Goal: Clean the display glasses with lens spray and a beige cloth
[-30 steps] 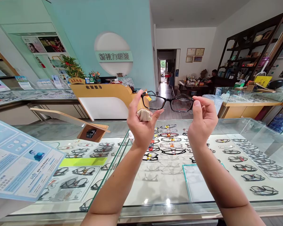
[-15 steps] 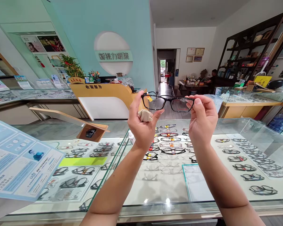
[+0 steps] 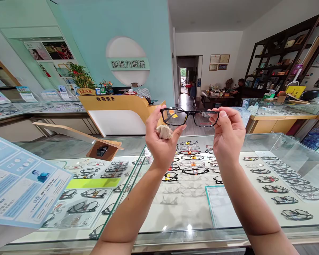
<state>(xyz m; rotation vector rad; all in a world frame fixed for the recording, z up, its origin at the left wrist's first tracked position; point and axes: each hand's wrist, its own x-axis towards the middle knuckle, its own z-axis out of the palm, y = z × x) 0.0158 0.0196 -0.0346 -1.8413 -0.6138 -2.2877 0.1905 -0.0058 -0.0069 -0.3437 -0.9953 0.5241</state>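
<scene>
A pair of black-framed eyeglasses is held up above the glass display case, its front spread between both hands. My left hand grips the frame at its left end, and a folded beige cloth is tucked in the same palm. My right hand pinches the right end of the frame between thumb and fingers. A small white bottle stands on the glass just left of my left wrist.
Rows of eyeglasses lie inside the glass case. At left are a blue printed leaflet and a wooden-backed stand. Beyond is a cashier counter; a person sits by a far table.
The eyeglasses have tilted slightly, with the left end a little lower and the temples less visible above the front. Both hands keep their hold and have barely moved.
</scene>
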